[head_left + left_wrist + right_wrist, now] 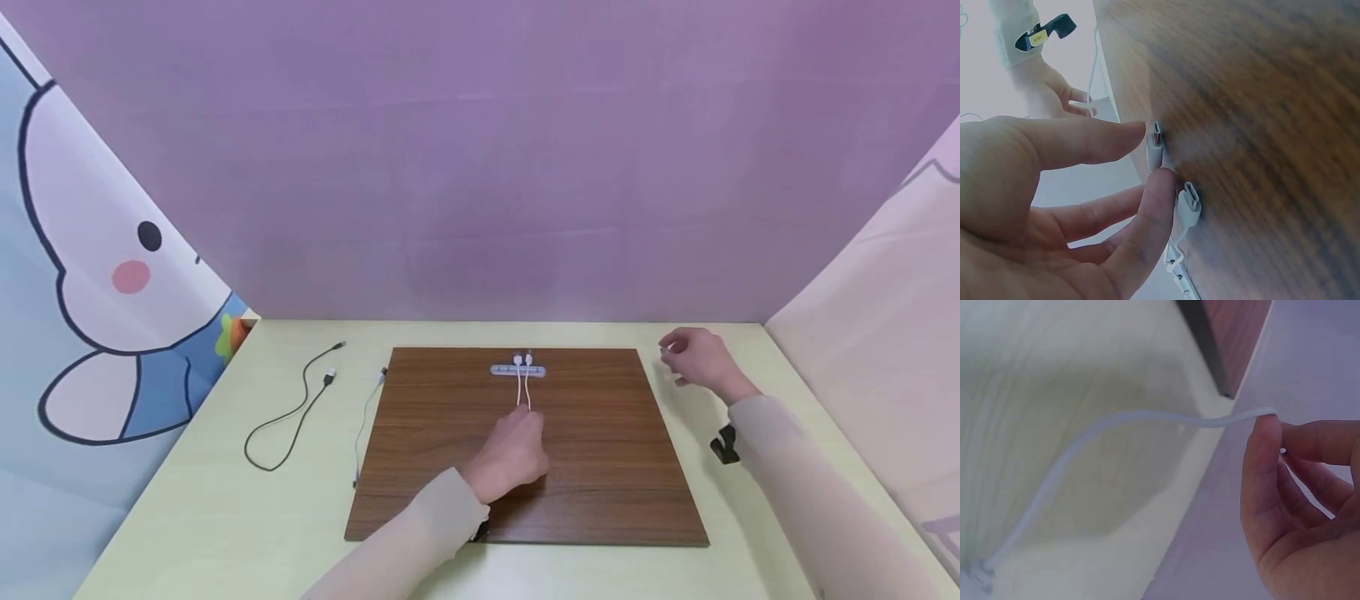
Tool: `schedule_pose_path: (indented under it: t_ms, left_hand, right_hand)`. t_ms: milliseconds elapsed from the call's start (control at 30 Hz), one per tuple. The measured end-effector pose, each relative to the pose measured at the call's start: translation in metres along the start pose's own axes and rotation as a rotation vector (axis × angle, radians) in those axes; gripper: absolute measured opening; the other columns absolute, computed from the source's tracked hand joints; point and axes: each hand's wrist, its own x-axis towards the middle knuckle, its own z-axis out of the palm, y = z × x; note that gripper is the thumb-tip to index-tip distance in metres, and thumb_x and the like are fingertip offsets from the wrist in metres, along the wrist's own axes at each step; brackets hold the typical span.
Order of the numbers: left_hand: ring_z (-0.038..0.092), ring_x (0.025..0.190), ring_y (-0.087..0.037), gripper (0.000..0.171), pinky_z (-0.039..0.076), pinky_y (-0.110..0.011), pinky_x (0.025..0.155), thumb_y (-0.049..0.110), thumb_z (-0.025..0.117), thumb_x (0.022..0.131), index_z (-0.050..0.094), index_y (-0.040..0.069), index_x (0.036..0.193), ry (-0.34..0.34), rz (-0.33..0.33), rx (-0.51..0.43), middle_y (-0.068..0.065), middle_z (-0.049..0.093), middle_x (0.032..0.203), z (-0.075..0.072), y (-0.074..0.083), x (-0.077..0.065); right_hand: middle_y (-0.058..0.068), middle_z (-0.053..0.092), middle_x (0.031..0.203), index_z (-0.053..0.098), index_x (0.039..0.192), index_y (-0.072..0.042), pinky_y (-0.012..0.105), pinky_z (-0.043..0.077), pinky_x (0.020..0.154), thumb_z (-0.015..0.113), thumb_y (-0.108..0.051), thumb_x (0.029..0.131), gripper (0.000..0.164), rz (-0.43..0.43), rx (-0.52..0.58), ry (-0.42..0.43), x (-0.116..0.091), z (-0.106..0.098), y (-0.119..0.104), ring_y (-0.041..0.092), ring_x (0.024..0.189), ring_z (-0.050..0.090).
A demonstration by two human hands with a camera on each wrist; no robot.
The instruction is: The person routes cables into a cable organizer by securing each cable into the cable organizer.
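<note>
In the head view two white cables [518, 387] run side by side over the brown board, their plugs [528, 358] at a pale cable holder [498, 369]. My left hand [510, 454] is at their near ends. The left wrist view shows two small flat connectors [1155, 150] close to the board, with my thumb and index fingertip apart, right beside one of them. My right hand [701, 361], right of the board, pinches a white cable [1129, 416] between thumb and finger. That cable curves away to a blurred end at the lower left of the right wrist view.
The brown wooden board [600, 450] lies on a pale table [187, 542]. To its left are a black cable [258, 429] in a loop and a thin white cable [364, 421] along the board's edge. Fabric walls [480, 167] enclose the table's back and sides.
</note>
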Motion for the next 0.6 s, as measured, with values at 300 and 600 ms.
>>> schedule_pose_path:
  t_ms: [300, 600]
  left_hand:
    - [0.054, 0.070, -0.020, 0.026, 0.047, -0.029, 0.054, 0.000, 0.075, 0.082, 0.067, -0.003, 0.106, 0.010, -0.009, 0.013, -0.009, 0.055, 0.092, 0.000, -0.002, 0.001]
    - [0.053, 0.070, -0.019, 0.023, 0.047, -0.028, 0.054, 0.006, 0.073, 0.087, 0.067, -0.003, 0.107, 0.048, 0.002, -0.005, -0.009, 0.056, 0.093, 0.002, -0.004, 0.003]
  right_hand:
    - [0.027, 0.064, 0.104, 0.059, 0.125, 0.014, 0.032, 0.060, 0.059, 0.058, -0.005, 0.096, 0.034, -0.038, 0.053, 0.019, -0.004, 0.005, -0.012, 0.036, 0.074, 0.072]
    - [0.024, 0.065, 0.102, 0.060, 0.123, 0.012, 0.032, 0.060, 0.058, 0.058, -0.002, 0.096, 0.031, -0.054, 0.065, 0.036, -0.008, 0.009, -0.026, 0.036, 0.076, 0.071]
